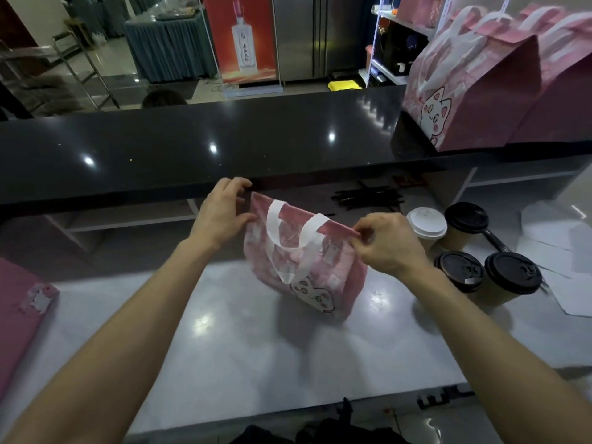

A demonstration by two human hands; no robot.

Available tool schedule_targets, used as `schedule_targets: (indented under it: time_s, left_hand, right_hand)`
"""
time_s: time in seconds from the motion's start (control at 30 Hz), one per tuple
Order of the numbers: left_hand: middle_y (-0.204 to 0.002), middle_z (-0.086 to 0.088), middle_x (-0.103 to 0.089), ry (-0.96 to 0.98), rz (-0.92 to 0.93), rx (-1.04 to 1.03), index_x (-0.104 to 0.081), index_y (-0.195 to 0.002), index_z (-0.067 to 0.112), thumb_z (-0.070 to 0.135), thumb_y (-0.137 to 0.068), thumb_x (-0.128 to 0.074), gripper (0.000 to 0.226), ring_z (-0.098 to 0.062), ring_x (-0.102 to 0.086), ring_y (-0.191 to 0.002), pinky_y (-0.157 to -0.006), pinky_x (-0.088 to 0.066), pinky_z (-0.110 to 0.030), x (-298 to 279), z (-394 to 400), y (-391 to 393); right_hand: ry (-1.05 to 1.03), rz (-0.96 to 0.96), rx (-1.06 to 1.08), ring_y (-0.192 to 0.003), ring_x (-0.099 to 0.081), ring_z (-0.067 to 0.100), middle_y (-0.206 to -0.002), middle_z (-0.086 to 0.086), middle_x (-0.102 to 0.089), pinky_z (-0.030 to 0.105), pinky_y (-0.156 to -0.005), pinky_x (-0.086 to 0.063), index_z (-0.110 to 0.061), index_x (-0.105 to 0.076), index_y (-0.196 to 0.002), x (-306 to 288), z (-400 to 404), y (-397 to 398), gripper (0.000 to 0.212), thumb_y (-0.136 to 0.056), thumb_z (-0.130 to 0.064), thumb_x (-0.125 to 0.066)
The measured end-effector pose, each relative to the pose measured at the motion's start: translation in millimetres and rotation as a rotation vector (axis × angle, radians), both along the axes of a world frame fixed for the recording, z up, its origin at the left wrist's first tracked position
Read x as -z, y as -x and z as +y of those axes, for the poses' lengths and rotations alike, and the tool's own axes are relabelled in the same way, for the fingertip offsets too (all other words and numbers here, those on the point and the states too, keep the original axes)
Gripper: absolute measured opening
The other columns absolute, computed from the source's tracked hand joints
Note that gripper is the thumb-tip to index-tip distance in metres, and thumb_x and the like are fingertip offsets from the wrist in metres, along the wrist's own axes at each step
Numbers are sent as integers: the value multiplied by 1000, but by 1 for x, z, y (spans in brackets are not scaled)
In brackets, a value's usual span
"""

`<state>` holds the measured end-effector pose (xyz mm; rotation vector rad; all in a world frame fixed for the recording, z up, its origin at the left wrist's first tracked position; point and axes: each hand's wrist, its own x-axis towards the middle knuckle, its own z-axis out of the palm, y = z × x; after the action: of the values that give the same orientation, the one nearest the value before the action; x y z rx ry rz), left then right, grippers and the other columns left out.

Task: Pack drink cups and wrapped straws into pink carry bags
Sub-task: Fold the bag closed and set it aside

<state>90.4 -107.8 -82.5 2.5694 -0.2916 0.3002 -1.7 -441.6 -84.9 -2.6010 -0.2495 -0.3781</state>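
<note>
Tabletop [224, 347] carries a pink bag [320, 277] standing at its middle. Left hand [221, 216] pinches the bag's top left corner with its fingers; right hand [387, 245] pinches the top right corner. Cups [461, 274] stand right of the bag, black straws [368, 197] lie behind, packed bags [487, 91] sit farther on the dark counter [192, 145].

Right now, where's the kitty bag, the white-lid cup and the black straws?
kitty bag [336, 277], head view, pink front panel.
white-lid cup [426, 221], head view, lid top.
black straws [368, 197], head view, middle of pile.
</note>
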Motion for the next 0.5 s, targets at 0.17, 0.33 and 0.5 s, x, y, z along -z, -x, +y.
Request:
schedule_targets:
  time_s: [0.17, 0.33, 0.5]
  left_hand:
    - [-103, 12, -71, 140, 105, -35, -64, -116, 30, 23, -95, -84, 30, -6, -70, -96, -89, -60, -33, 22, -2, 38]
    - [-125, 13, -71, 285, 321, 9, -63, -126, 34, 2, -93, -65, 46, -8, -70, -120, -97, -61, -33, 48, 7, 100]
    - [-130, 20, -60, 307, 374, 30, -55, -125, 40, 45, -74, -91, 63, -1, -65, -118, -78, -63, -26, 72, -13, 153]
  right_hand:
    - [-159, 87, -249, -77, -69, 4, -79, -19, -71, 30, -73, -58, -32, -82, -94, 18, 19, 49, 45, -83, -75, -74]
    - [-171, 163, -184, -109, -61, -2, -118, -24, -57, 24, -91, -56, -37, -64, -137, 51, 1, 65, 84, -73, -92, -71]
    - [-46, 65, -152, -90, -64, 12, -106, -10, -63, 36, -77, -59, -23, -62, -120, 70, 7, 76, 49, -89, -57, -79]
